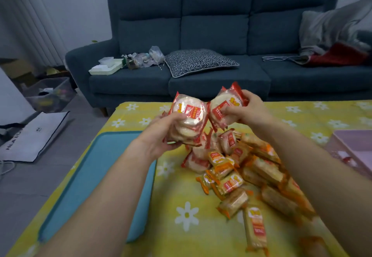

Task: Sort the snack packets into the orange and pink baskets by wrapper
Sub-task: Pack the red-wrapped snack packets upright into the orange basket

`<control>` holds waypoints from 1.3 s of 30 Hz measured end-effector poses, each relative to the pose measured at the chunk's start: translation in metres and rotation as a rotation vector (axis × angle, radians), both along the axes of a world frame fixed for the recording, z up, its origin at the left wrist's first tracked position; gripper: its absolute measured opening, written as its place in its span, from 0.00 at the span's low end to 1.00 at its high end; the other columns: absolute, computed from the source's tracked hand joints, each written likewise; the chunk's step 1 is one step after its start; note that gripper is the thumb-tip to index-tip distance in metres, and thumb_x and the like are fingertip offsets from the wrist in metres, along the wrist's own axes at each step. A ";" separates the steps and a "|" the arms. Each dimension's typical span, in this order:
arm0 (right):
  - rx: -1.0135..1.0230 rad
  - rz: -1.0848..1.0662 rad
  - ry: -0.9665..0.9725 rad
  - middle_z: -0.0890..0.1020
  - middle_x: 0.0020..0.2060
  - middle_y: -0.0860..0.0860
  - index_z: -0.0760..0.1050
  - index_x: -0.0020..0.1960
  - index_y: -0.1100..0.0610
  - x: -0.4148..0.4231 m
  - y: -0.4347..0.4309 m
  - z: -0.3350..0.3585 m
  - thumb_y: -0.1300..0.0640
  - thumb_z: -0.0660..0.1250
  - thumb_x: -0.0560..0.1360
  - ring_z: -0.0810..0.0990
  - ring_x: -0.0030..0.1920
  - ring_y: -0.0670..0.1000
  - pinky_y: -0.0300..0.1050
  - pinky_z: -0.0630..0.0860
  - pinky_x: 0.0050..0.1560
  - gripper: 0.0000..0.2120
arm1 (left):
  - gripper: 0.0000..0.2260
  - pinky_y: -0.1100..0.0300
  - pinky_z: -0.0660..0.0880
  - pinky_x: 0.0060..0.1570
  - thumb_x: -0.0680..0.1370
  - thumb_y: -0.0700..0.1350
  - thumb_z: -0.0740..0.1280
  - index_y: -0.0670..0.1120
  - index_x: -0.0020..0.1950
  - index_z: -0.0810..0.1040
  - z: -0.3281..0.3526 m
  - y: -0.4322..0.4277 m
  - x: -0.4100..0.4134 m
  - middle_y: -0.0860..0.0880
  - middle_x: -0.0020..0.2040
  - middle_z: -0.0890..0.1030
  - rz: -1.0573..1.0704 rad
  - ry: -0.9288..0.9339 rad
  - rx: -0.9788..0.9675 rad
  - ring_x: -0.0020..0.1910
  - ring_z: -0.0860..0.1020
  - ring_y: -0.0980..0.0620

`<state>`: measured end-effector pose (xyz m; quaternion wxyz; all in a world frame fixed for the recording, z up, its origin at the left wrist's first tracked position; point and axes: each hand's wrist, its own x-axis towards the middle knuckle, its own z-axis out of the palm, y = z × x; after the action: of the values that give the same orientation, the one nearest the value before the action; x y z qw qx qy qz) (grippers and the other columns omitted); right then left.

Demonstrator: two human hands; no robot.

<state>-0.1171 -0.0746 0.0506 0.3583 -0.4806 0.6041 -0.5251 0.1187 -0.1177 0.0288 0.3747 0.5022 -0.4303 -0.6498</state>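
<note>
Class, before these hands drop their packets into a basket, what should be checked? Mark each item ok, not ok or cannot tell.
1. Left hand grips its stack of red packets: ok.
2. Right hand grips one red packet: ok.
3. Both hands hold one wrapper colour: ok.
4. Pink basket in view, at the right: ok.
5. Orange basket in view: not ok.
6. Which basket takes red: cannot tell.

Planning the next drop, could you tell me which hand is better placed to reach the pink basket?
Right, probably. The right hand, gripping one red-wrapped packet, is nearer the pink basket at the table's right edge; the left hand grips a stack of packets farther off.
</note>
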 end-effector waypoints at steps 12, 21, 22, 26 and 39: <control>-0.055 -0.583 0.036 0.82 0.45 0.48 0.69 0.63 0.48 -0.149 0.277 0.055 0.60 0.78 0.70 0.84 0.36 0.44 0.38 0.81 0.36 0.27 | 0.25 0.49 0.83 0.41 0.70 0.46 0.77 0.49 0.64 0.73 0.032 0.209 -0.237 0.45 0.55 0.84 -0.288 0.185 -0.026 0.48 0.85 0.45; 0.250 -0.744 0.155 0.80 0.44 0.47 0.70 0.64 0.51 -0.244 0.348 -0.004 0.58 0.77 0.68 0.83 0.41 0.48 0.45 0.82 0.41 0.29 | 0.33 0.51 0.77 0.59 0.67 0.52 0.80 0.49 0.65 0.67 -0.006 0.271 -0.342 0.52 0.58 0.79 -0.548 -0.274 -0.364 0.54 0.79 0.52; 0.319 -0.690 0.206 0.81 0.42 0.48 0.70 0.63 0.52 -0.248 0.348 -0.011 0.59 0.77 0.68 0.83 0.39 0.48 0.42 0.81 0.39 0.27 | 0.35 0.53 0.77 0.57 0.67 0.52 0.80 0.50 0.66 0.66 -0.011 0.273 -0.344 0.54 0.54 0.79 -0.598 -0.366 -0.407 0.50 0.78 0.54; 0.558 -0.400 0.551 0.82 0.58 0.51 0.77 0.64 0.56 -0.260 0.341 -0.029 0.51 0.77 0.70 0.81 0.56 0.53 0.47 0.77 0.55 0.24 | 0.48 0.47 0.77 0.59 0.57 0.73 0.73 0.52 0.70 0.66 -0.024 0.271 -0.344 0.53 0.60 0.79 -0.669 -0.739 -0.596 0.59 0.77 0.49; 0.743 -0.372 0.845 0.81 0.54 0.54 0.74 0.65 0.54 -0.294 0.323 -0.056 0.52 0.66 0.76 0.80 0.54 0.56 0.54 0.80 0.53 0.18 | 0.19 0.48 0.71 0.67 0.79 0.41 0.61 0.58 0.66 0.78 -0.051 0.248 -0.383 0.57 0.66 0.79 -0.772 -0.729 -1.016 0.64 0.73 0.49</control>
<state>-0.4112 0.2488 -0.0052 0.1326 -0.3764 0.9120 -0.0953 -0.2644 0.1302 -0.0227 0.1388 0.2632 -0.9220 -0.2476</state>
